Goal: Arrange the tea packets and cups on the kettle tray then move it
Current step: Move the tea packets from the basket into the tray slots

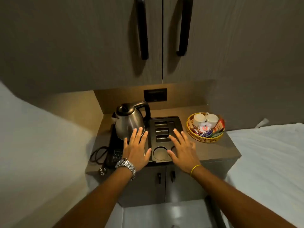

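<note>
A black kettle tray [178, 125] lies on a small brown counter, with bare slots and round cup wells in its right half. A steel kettle [130, 121] stands on the tray's left side. To the right, a yellow wicker basket [204, 139] holds two upturned white cups [205, 118] and several tea packets [204, 129]. My left hand [137, 149] hovers flat, fingers spread, in front of the kettle. Spread the same way, my right hand [183, 149] is over the tray's front right wells. Neither hand holds anything.
A black power cord and plug [98, 157] lie at the counter's left front corner. A wall socket [155, 94] sits behind the tray. Cabinet doors with black handles hang above, and white bedding flanks the counter on both sides.
</note>
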`<state>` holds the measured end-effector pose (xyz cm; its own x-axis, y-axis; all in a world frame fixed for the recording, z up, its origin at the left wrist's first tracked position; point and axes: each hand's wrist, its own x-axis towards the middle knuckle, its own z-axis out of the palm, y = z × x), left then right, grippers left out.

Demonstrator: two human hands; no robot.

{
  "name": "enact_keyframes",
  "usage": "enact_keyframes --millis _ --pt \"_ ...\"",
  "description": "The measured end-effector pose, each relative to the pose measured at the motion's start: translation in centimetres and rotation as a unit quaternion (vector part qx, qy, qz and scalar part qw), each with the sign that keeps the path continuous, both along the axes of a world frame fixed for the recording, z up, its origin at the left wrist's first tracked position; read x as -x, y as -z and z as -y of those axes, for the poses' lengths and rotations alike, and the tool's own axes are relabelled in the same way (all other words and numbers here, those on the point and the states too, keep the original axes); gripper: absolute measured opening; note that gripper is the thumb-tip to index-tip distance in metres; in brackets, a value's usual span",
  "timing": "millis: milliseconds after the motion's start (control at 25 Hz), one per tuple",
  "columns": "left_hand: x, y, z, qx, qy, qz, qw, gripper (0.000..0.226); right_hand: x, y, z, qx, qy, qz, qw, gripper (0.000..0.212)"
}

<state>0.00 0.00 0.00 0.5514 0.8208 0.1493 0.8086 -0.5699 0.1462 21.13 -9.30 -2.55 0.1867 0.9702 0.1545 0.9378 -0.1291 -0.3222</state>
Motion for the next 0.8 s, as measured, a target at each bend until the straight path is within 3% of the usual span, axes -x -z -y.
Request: enact_keyframes --millis 160,560,680,800 --pt "0.9 5.9 -0.7 0.073 -0.049 -0.064 0.994 0.074 -0.1 5.5 0.8 0.11 0.019 -0.015 0.994 0.068" --pt "0.4 8.6 -1.5 0.087 -0.042 -0.102 0.99 0.07 -0.9 6.2 1.5 0.097 0.009 -0.066 0.993 0.064" --pt "0.4 8.6 -1.8 0.082 -0.031 -0.102 0.991 0.07 -3.4 4.9 1.1 0.024 0.036 -0.101 0.994 0.053" --pt "0.5 8.7 -1.9 0.077 -0.029 -0.102 0.991 0.071 -8.8 2.9 -0.3 -0.135 0.195 -0.114 0.965 0.032"
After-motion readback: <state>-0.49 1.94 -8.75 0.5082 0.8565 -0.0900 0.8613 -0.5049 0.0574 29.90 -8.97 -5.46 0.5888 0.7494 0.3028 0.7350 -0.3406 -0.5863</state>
